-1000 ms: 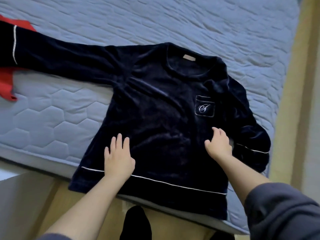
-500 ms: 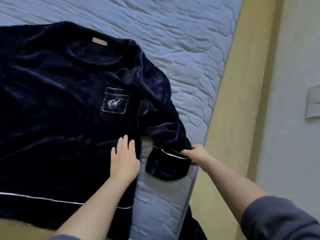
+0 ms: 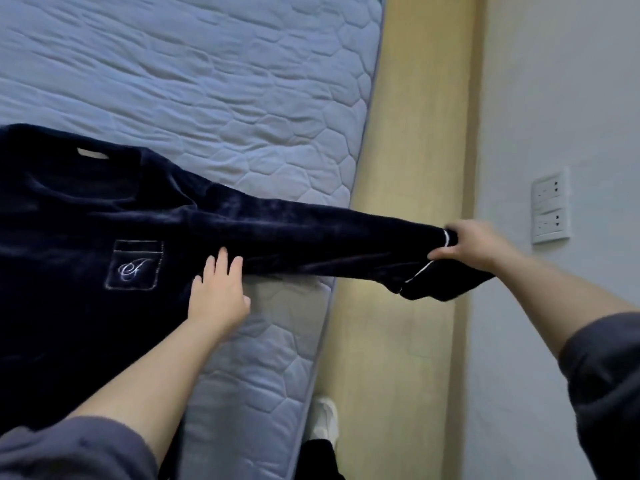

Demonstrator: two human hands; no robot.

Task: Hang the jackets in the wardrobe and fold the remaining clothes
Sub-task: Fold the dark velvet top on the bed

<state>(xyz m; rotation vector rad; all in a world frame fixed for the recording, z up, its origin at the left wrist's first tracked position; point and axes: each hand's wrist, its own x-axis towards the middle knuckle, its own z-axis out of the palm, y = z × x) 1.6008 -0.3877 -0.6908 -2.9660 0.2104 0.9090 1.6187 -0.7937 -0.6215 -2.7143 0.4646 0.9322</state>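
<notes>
A navy velour top lies face up on a pale blue quilted mattress, its chest pocket with a stitched monogram showing. The left hand, fingers straight and spread, presses flat on the top's right edge, just below the armpit. The right hand grips the white-piped cuff and holds the sleeve stretched out to the right, past the mattress edge, above the light wooden bed frame. A wall socket sits on the grey wall at far right.
</notes>
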